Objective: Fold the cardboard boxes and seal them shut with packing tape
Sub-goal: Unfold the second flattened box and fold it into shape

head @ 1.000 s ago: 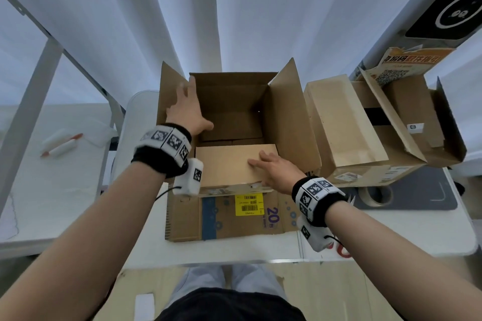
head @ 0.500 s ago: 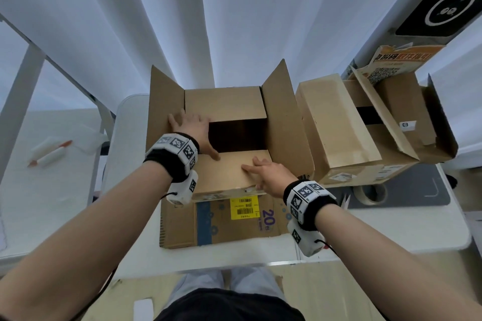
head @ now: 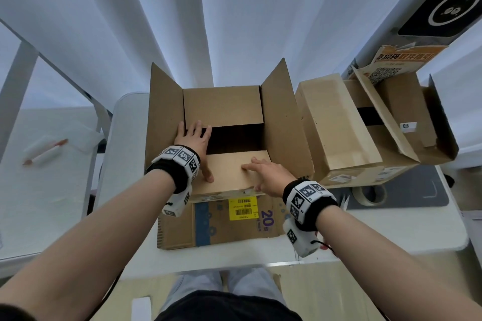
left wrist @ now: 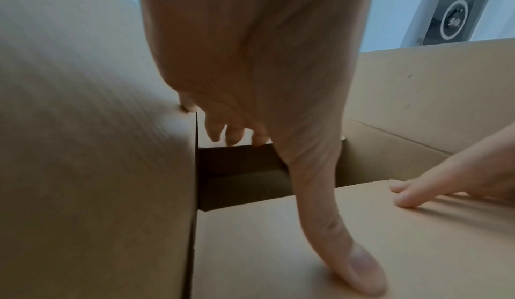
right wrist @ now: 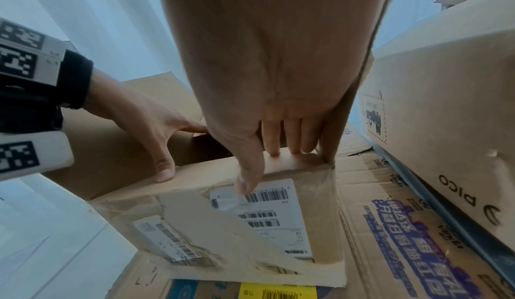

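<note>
Cardboard box (head: pixel 234 227) at surface (head: pixel 125 164) near edge, toward its left side; side flaps upright, dark gap between far flap (head: pixel 223 109) and near flap (head: pixel 232 174). Second box (head: pixel 336 125) just beside, right. Left hand (head: pixel 194 142) spread: fingers (left wrist: pixel 232 136) on far flap, thumb on near flap. Right hand (head: pixel 268 177) flat, fingers (right wrist: pixel 271 140) together, pressing near flap

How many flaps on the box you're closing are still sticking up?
2. The left flap and the right flap stand up. The far flap and the near flap are folded in, with the left hand and right hand on them.
</note>
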